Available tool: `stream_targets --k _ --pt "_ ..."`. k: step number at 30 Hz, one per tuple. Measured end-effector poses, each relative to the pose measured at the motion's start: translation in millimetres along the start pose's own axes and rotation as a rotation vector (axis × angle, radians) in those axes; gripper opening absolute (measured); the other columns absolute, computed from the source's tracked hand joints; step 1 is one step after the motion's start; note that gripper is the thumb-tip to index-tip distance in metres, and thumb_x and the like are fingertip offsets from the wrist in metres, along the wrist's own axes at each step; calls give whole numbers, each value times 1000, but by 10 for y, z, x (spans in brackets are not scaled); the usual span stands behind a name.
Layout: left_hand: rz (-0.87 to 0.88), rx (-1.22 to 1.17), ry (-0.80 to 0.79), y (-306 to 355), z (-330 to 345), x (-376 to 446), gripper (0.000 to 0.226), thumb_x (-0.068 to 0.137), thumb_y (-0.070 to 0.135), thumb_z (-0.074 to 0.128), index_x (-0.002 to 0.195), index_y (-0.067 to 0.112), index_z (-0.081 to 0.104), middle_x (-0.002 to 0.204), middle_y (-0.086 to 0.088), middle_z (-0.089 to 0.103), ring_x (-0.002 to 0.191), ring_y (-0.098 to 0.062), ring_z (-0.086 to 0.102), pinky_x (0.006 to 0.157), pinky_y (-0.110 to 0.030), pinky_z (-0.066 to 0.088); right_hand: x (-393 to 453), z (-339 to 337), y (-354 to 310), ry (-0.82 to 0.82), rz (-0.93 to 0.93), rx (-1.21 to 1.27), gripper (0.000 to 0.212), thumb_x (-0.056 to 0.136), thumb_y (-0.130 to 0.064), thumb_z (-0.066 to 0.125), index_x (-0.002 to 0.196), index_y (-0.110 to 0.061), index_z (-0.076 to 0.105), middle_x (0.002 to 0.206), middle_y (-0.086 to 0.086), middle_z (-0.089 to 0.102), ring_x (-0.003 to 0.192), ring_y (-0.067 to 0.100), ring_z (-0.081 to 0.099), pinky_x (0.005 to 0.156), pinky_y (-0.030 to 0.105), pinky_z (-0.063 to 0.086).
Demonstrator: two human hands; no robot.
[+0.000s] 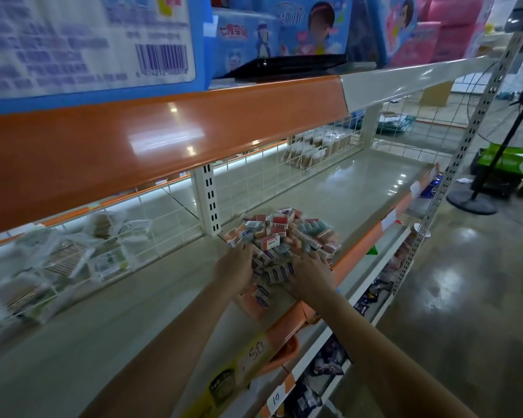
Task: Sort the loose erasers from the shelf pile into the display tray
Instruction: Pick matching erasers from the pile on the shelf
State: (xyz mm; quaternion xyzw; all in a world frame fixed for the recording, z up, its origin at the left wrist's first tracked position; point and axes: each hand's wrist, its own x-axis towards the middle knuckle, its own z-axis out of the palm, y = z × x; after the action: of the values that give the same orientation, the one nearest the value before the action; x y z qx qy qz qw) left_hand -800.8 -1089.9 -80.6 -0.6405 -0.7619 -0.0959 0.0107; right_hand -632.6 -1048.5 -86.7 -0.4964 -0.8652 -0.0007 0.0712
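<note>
Both bare hands reaching into a heap of small boxed erasers (280, 236) on a pale metal shelf (151, 297): left hand (234, 268) against the heap's left edge, right hand (310, 274) spread on its near side; orange tray (252, 309) partly visible underneath

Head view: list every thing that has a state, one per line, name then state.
Eraser pile: heaped loose on the middle shelf, near its front edge.
Left hand: fingers dug into the pile's left side.
Right hand: spread over the pile's right side.
Middle shelf: bare behind the pile.
Packets behind the wire grid: lying jumbled.
Standing fan: upright on the floor; running or not, cannot tell.
</note>
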Motion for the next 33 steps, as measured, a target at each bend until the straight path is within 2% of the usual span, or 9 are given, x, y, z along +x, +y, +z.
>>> stream_targets --k 3,8,14,19,25,30,33 --pt "-3 -51 10 -33 12 15 40 94 11 45 133 15 40 132 -4 47 102 -19 54 70 -26 42 15 21 -9 6 17 20 40 94 -41 45 122 -14 54 132 6 51 124 24 42 107 37 27" --pt "16 -46 23 -87 -11 -10 34 94 18 48 128 14 45 132 -4 47 114 -19 47 82 -28 43 -11 13 8 22 13 72 44 91 -48 49 121 -17 54 131 2 52 124 22 40 109 36 24" --pt "26 -56 35 -113 -5 -40 28 94 19 48 121 14 47 119 -3 54 98 -17 53 69 -23 38 13 -58 39 -2 -16 78 41 91 -43 52 121 -15 54 133 3 51 125 23 40 109 37 25" --pt "45 -51 -14 -166 8 -78 28 95 27 47 122 17 50 120 -2 52 102 -16 53 78 -26 43 32 -51 69 -2 -34 121 30 91 -38 53 115 -19 57 126 1 55 122 21 43 107 36 26" --pt "33 -99 -60 -222 -12 -128 28 90 34 57 113 17 57 111 -2 60 97 -17 57 72 -27 41 49 -53 96 70 -24 363 22 88 -26 60 107 -18 65 113 2 63 104 18 51 91 28 37" --pt "30 50 -13 -165 -82 -190 30 87 36 57 110 17 57 106 -3 60 93 -19 57 69 -27 39 38 -99 70 125 -29 490 27 88 -21 62 114 -17 65 114 3 63 91 11 51 71 18 35" --pt "19 105 25 -137 -106 -244 31 85 39 58 106 15 55 104 -2 59 93 -19 55 69 -29 41 24 -96 2 128 -62 547 28 88 -21 62 116 -17 64 112 0 63 92 8 50 67 12 33"
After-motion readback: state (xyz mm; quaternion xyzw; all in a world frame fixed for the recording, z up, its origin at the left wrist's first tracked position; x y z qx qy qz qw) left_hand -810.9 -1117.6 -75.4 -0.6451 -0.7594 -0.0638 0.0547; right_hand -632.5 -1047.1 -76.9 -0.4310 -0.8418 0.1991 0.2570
